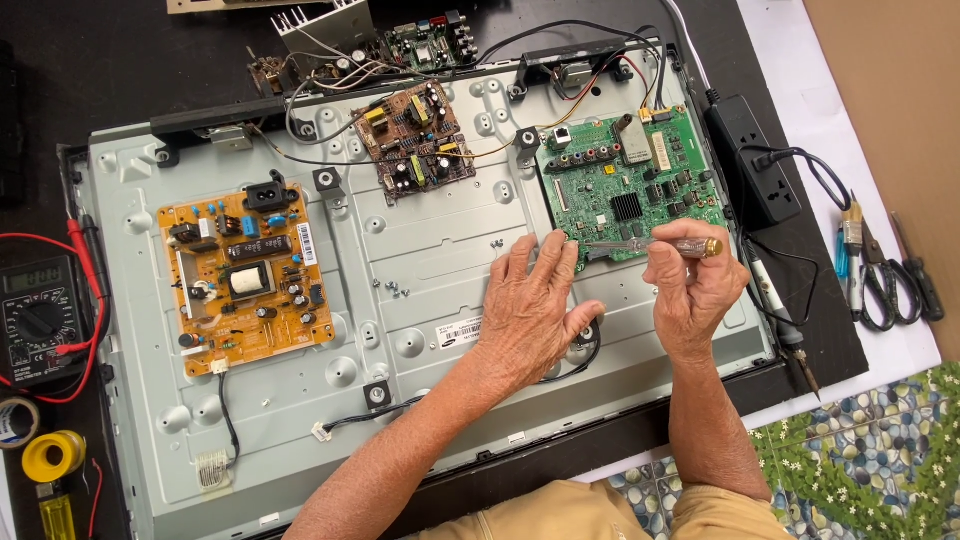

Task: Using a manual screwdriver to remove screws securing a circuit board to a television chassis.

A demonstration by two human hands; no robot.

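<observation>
Screwdriver (650, 244) lies level, long axis left-right, clear handle with brass cap toward right, tip pointing left at lower edge of green circuit board (625, 185). Right hand (692, 290) fingers pinched around handle. Left hand (530, 305) flat, fingers spread on metal back panel (420, 260), fingertips near tip.

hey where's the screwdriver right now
In the head view, the screwdriver is in the right hand, lying level with its tip at the lower left edge of the green circuit board, beside the left hand.
</observation>
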